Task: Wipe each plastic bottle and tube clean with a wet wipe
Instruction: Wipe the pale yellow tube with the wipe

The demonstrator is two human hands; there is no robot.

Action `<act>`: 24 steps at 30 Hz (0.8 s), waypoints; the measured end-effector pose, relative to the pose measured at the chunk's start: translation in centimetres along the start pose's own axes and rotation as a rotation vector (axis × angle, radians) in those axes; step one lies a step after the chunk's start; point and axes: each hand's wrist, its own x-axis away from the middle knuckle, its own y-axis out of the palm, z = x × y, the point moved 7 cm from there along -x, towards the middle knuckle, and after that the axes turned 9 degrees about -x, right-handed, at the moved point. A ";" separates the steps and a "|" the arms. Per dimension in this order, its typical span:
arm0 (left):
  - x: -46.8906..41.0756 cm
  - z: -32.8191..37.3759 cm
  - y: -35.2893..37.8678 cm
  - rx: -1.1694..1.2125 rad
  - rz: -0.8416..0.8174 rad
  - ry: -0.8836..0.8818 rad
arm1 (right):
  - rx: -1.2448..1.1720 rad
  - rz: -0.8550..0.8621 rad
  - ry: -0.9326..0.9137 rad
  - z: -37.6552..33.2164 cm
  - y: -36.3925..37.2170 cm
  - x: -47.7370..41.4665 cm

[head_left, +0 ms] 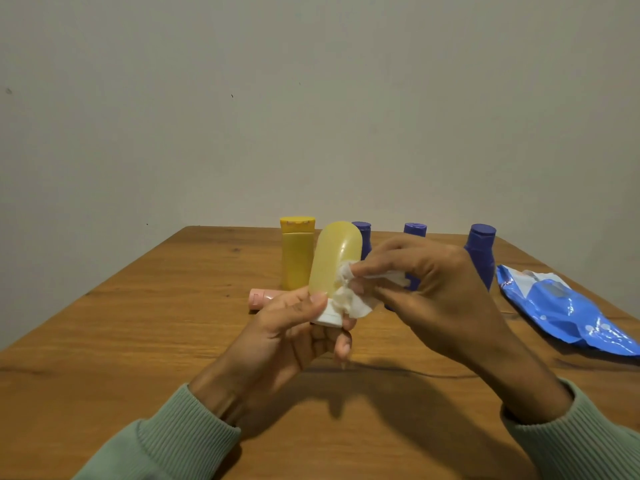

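My left hand point(294, 327) holds a pale yellow translucent bottle point(332, 258) by its white cap end, bottom pointing up. My right hand point(426, 289) pinches a crumpled white wet wipe point(349, 296) against the bottle's lower right side. Behind stand a yellow bottle point(296, 254) and three blue bottles point(362, 237) point(414, 232) point(481, 252), partly hidden by my hands. A pink tube point(259, 297) lies on the table behind my left hand.
A blue wet wipe pack point(561, 310) lies at the right on the wooden table point(138, 323). A plain wall rises behind the table's far edge. Green sleeves cover both forearms.
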 end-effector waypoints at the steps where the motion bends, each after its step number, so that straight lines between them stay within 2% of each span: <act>1: 0.1 -0.1 0.1 -0.014 -0.027 -0.015 | 0.000 0.051 0.001 0.1 -0.5 0.0; 4: 0.3 -0.4 0.5 -0.050 -0.075 -0.047 | 0.054 0.208 0.025 0.7 -1.9 0.0; 7: 0.2 -0.5 0.4 -0.081 -0.070 -0.040 | 0.078 0.269 0.026 0.8 -2.2 0.1; 9: 0.1 -0.3 0.2 -0.090 -0.049 -0.021 | 0.054 0.237 0.020 0.5 -1.8 0.1; 13: 0.0 -0.2 -0.1 -0.104 -0.017 -0.012 | 0.010 0.042 0.013 0.2 -0.7 -0.1; 19: 0.2 -0.7 0.0 -0.325 0.000 -0.055 | 0.099 0.250 0.028 0.9 -2.7 0.0; 24: 0.3 -0.5 0.1 -0.430 0.069 -0.025 | 0.103 0.086 -0.003 0.3 -1.1 0.0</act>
